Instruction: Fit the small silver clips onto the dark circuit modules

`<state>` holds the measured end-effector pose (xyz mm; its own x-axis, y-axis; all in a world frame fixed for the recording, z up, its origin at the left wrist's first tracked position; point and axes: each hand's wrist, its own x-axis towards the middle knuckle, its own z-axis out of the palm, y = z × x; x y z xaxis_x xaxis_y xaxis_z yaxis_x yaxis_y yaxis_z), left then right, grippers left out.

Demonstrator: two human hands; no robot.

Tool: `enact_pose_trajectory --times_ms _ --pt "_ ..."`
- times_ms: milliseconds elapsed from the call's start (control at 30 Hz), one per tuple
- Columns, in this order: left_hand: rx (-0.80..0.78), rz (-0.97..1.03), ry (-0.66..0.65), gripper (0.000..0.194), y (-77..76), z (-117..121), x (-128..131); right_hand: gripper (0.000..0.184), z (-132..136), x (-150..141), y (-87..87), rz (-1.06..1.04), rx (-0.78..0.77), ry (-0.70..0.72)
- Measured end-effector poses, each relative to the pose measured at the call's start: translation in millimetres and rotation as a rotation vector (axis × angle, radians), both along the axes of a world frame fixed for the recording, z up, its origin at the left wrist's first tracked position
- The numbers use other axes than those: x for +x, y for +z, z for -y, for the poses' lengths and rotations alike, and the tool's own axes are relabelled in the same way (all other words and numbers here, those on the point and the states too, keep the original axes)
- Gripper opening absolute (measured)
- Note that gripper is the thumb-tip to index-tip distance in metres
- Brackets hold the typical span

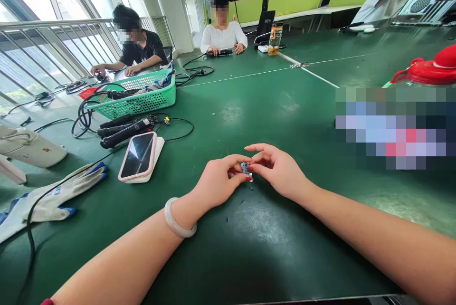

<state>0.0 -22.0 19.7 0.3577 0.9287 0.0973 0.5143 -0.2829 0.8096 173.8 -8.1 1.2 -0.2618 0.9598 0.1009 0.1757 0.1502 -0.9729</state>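
Between my two hands, just above the green table (228,124), is a small blue-grey part (244,167) with a silvery metal piece (251,177) at its lower end. Its exact kind is too small to make out. My left hand (223,179), below a pale bangle (180,219), pinches it with thumb and fingers from the left. From the right, my right hand (280,169) closes thumb and forefinger on the same part. A tiny dark bit (251,189) lies on the table just under the fingers.
Left of my hands lie a phone (138,157) on a white object, black tool handles (130,129), and white-blue gloves (53,195). Behind them stands a green basket (142,100) with cables. A jar (275,39) stands farther back. Several other people sit around the table.
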Motion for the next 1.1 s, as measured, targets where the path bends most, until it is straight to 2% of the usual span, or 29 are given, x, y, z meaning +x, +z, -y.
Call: enact_pose_trajectory --times_ms 133,233,367,500,567,767,1100 --pt "0.007 0.014 0.007 0.030 0.0 -0.8 -1.5 0.037 1.5 -0.5 1.8 0.035 0.055 0.010" --pt "0.007 0.003 0.041 0.030 -0.1 -3.9 -3.5 0.037 -1.0 3.7 3.8 0.147 0.060 0.015" --pt "-0.031 0.019 0.058 0.024 -0.1 -8.1 -5.4 0.019 -6.5 13.1 4.9 0.499 0.098 0.088" --pt "-0.056 0.037 0.055 0.021 -3.8 -9.5 -5.1 0.010 -8.0 15.2 3.3 0.635 0.243 0.208" --pt "-0.066 0.049 0.055 0.022 -6.9 -9.8 -4.9 0.006 -7.4 13.5 2.9 0.668 0.277 0.236" --pt "-0.138 0.100 0.074 0.022 -10.8 -11.2 -5.6 0.012 -6.7 12.1 5.1 0.679 0.263 0.230" --pt "-0.124 0.066 0.114 0.017 -10.2 -11.5 -6.4 0.017 -6.5 14.4 6.2 0.621 0.281 0.123"
